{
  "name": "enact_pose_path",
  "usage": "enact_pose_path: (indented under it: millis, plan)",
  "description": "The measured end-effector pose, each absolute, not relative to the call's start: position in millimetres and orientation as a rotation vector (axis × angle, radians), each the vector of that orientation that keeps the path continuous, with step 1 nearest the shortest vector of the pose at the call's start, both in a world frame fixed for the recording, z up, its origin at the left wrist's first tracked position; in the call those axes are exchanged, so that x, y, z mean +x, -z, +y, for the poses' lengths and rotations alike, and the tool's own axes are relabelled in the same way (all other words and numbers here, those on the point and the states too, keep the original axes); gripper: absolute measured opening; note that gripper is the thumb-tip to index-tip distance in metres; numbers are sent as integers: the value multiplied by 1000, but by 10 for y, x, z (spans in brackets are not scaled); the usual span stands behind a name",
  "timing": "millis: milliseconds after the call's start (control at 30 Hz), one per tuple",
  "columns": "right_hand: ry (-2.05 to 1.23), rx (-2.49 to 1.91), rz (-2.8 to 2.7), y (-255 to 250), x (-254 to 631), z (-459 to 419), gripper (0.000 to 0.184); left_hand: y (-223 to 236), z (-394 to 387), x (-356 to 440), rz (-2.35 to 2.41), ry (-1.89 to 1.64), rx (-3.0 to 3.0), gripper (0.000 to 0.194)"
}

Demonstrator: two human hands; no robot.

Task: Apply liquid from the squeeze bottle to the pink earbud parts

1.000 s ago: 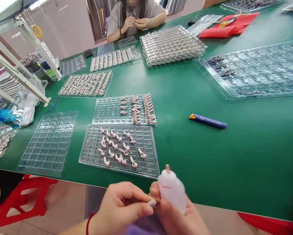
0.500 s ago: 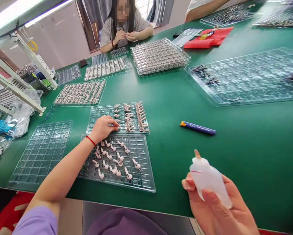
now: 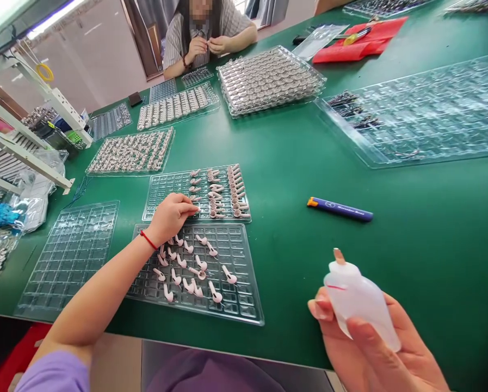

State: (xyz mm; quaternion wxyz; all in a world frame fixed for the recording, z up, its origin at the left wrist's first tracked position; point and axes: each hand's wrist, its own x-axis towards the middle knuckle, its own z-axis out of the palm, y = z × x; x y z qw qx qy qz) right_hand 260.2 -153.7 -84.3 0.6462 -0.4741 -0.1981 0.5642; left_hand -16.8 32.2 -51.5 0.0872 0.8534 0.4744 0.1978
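My left hand (image 3: 171,218) is closed in a pinch over the far parts tray (image 3: 166,188). A pale earbud shell lies at its fingertips, mostly hidden by the fingers. Several earbud shells (image 3: 238,190) fill columns on that tray's right side. Under my left wrist, the nearer clear tray (image 3: 247,305) carries loose white earbuds (image 3: 215,293), some with thin wires. My right hand (image 3: 374,348) is wrapped round a translucent white squeeze bottle (image 3: 362,299), tilted with its metallic tip up, above the table's front right.
A purple-and-orange cutter-like tool (image 3: 339,209) lies right of the trays. Stacked parts trays (image 3: 268,81), a large clear tray (image 3: 431,120) and red material (image 3: 362,46) stand further back. Another clear tray (image 3: 68,250) lies left. A co-worker (image 3: 211,38) sits opposite, hands together.
The view has shifted slightly, so the tool and bottle appear further right. My left hand stays pinched at the same place on the far tray; my right hand still holds the bottle.
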Motion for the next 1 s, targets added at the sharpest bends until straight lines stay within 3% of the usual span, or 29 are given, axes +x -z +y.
enact_pose_path:
  millis: [533,767,900,1000]
  plan:
    - [-1267,-1070,-469,831,2600,-1568,34,290,72,-32,1547,-555,2474,14]
    - [-1273,-1116,-532,898,2567,-1530,42,134,-203,57,1402,-228,2350,14]
    - [-1265,-1133,-639,970,2595,-1520,44,73,-310,47,1451,-322,2270,7]
    - [-1240,-1202,-800,987,2603,-1568,55,-11,-621,20,1483,-587,1935,11]
